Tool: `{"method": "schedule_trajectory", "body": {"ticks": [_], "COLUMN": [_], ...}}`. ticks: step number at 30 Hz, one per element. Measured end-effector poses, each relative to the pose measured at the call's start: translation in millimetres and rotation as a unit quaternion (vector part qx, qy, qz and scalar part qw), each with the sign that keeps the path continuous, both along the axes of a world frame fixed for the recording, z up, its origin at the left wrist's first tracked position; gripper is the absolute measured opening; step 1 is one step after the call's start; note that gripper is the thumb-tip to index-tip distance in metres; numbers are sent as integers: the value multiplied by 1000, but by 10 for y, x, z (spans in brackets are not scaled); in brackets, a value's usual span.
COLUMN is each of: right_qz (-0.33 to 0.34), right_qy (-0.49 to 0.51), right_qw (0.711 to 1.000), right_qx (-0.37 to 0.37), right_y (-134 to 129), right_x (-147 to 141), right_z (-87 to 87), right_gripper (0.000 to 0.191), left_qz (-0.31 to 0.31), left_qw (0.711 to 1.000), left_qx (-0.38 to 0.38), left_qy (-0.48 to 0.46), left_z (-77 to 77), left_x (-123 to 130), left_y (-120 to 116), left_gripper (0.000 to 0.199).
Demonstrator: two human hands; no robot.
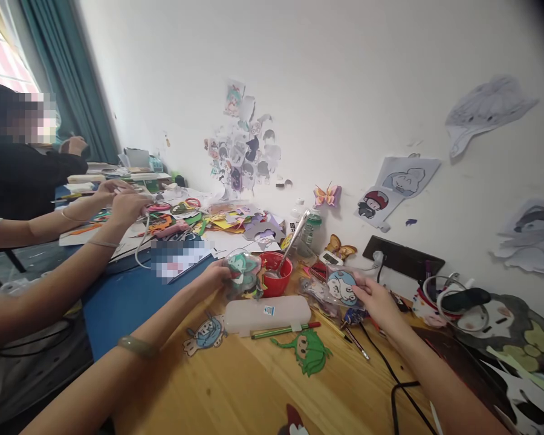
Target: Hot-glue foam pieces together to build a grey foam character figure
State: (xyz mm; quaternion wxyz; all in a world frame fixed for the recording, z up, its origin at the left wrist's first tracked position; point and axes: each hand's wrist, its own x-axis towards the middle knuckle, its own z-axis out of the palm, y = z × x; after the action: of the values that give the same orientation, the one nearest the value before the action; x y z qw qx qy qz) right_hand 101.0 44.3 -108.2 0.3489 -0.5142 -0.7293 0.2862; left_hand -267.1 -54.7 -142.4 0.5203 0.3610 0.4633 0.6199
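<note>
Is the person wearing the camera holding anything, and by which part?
The left hand holds a plastic-wrapped green character by its left edge; the right hand holds a blue-and-white character by its right edge.

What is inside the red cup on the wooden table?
A metal spoon leans in the red cup, its long handle rising above the rim. The bottom is covered by the cup's front wall, so I cannot tell what lies there.

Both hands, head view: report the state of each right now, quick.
Left hand: fingers closed on the edge of the green character cutout in clear plastic.
Right hand: fingers closed on the edge of the blue-and-white cutout.
</note>
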Motion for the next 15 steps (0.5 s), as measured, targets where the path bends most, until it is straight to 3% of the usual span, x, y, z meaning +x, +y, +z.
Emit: {"method": "schedule_trajectory", "body": {"ticks": [3, 8, 12, 15], "right_qz": [-4, 3, 35, 62], "right_qy": [-64, -172, -232, -260], "right_qw": [998, 985, 972, 963], "right_qx": [-5, -18, -26, -20], "right_y": [123, 192, 213, 247], "right_x": [-113, -268, -320, -327], "right_z": [-32, -13, 2, 6], "right_gripper": [20, 22, 30, 36], "left_qz": [-32, -62, -46, 15], "left_qw": [999, 998, 998, 998], "left_qx": [-8, -23, -1, 33], "left_qy": [9, 19, 41, 59], "left_z": [3, 51, 164, 265], "left_x": [24, 38, 14, -60], "left_y": [21, 1, -97, -228], "left_gripper": [23, 49, 59, 60]}}
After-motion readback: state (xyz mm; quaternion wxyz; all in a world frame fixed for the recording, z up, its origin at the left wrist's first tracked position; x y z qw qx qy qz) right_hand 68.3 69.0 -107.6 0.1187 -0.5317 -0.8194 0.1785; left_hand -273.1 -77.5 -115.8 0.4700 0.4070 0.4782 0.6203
